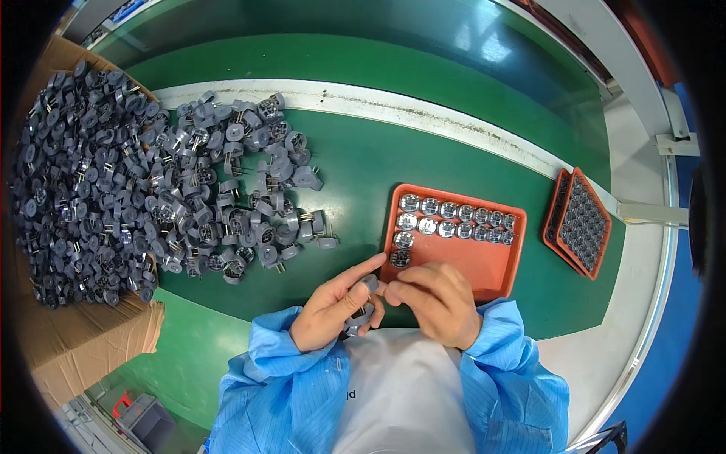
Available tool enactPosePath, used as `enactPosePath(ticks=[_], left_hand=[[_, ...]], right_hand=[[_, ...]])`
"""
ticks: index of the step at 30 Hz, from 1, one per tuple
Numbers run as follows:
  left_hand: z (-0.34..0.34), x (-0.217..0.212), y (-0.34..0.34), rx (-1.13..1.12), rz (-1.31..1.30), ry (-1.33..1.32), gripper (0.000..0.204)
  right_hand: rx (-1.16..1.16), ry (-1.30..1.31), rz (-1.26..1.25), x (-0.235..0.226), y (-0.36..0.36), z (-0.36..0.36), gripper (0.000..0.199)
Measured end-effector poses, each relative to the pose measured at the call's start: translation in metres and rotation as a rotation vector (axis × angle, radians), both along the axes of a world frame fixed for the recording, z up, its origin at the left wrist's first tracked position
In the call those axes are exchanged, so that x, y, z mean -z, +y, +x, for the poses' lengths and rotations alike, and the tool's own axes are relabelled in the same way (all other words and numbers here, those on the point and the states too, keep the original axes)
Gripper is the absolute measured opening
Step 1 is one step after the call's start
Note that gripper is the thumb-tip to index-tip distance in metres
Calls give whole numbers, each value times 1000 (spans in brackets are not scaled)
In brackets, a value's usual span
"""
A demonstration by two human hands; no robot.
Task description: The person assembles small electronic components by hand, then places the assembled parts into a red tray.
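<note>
Grey round components [361, 303], small plastic housings with metal pins: several bunched in left hand [333, 306], fingers curled shut around them, index finger stretched forward toward tray corner. Right hand [435, 299] just beside, fingertips bent inward and pinched together at the meeting point of both hands; whether a part sits between them cannot be told.

Largest, far left of the grip: heap of same grey parts [113, 174] spilling off cardboard sheet [83, 333] onto green mat [363, 159]. Just ahead of the grip: orange tray [491, 265], two rows filled face-up, third row begun at near-left corner. Well right: stacked orange trays [578, 223], full.

Judgement: best to feed one part at a time from left palm, turn shiny face up, seat beside last placed part [400, 259], keep rows tight. Forearms in blue sleeves, wrists resting low near body.
</note>
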State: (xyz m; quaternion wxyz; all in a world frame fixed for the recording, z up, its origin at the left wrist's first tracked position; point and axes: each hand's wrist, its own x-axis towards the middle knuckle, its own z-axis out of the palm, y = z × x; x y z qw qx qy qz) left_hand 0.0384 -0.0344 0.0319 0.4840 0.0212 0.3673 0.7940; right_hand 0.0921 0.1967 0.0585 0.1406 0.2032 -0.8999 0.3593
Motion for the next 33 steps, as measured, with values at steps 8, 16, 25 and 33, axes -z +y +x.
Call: enactPosePath(ticks=[8, 16, 25, 33], left_hand=[[8, 1, 10, 338, -82, 385, 32], [4, -4, 12, 124, -395, 771, 25], [7, -12, 22, 10, -465, 943, 39], [10, 0, 10, 15, -338, 627, 26]], right_hand=[[-164, -114, -179, -1, 1, 6, 45], [208, -709, -993, 3, -13, 27, 13], [237, -791, -1178, 1, -13, 22, 10], [111, -276, -255, -4, 3, 8, 18]])
